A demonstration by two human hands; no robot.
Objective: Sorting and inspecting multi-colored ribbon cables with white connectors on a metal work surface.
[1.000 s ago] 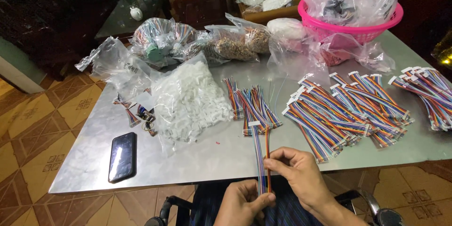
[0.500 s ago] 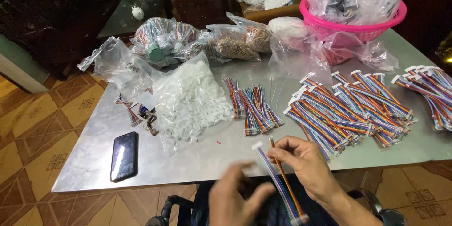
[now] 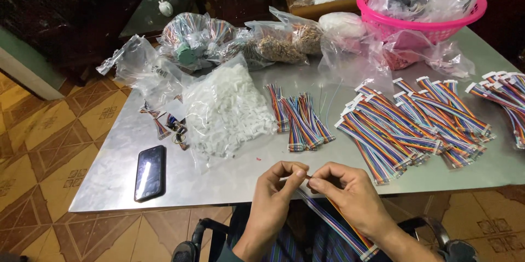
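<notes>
**Both hands pinching one ribbon cable at table edge**

Left to right: black phone [image 3: 150,173] flat near the table [image 3: 109,180] front-left corner. Clear bag of white plastic parts [image 3: 227,110] beside it. Small bundle of short rainbow wires [image 3: 298,114] mid-table. Left hand [image 3: 276,193] fingers closed, pinching the ribbon cable [image 3: 336,224] top end. Right hand [image 3: 350,193] pinches the same end, fingertips touching the left's. Cable runs down-right over the lap, white connector at far end. Pile of finished ribbon cables [image 3: 410,125] right; pink basket [image 3: 432,21] behind.
</notes>
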